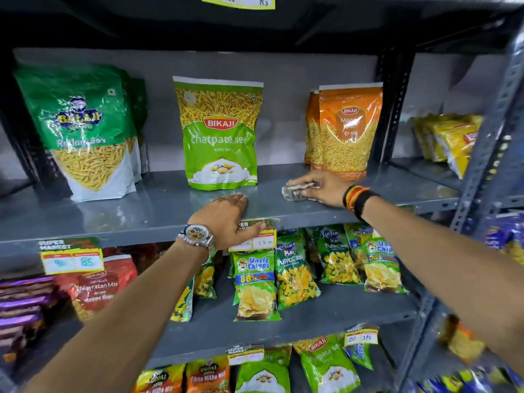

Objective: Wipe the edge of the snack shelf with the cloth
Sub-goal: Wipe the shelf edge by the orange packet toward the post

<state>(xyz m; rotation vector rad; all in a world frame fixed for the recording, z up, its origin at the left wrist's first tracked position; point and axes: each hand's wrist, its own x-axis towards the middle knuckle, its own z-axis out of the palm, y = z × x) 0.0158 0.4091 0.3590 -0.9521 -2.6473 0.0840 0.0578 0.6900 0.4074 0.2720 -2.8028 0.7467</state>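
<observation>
A grey metal snack shelf point(119, 214) runs across the middle of the view. My right hand point(320, 187) presses a crumpled grey-white cloth point(295, 192) onto the shelf top, near its front edge and just in front of the orange Bikaji bag point(344, 129). My left hand point(226, 219) lies palm down over the shelf's front edge, fingers on top and thumb hanging over a yellow price tag point(259, 241). It holds nothing.
A green Bikaji chatpata sev bag point(219, 131) stands behind my left hand. A green Balaji bag point(82, 129) stands at the left. Chip packets fill the lower shelves. A perforated upright post point(487, 154) rises at the right.
</observation>
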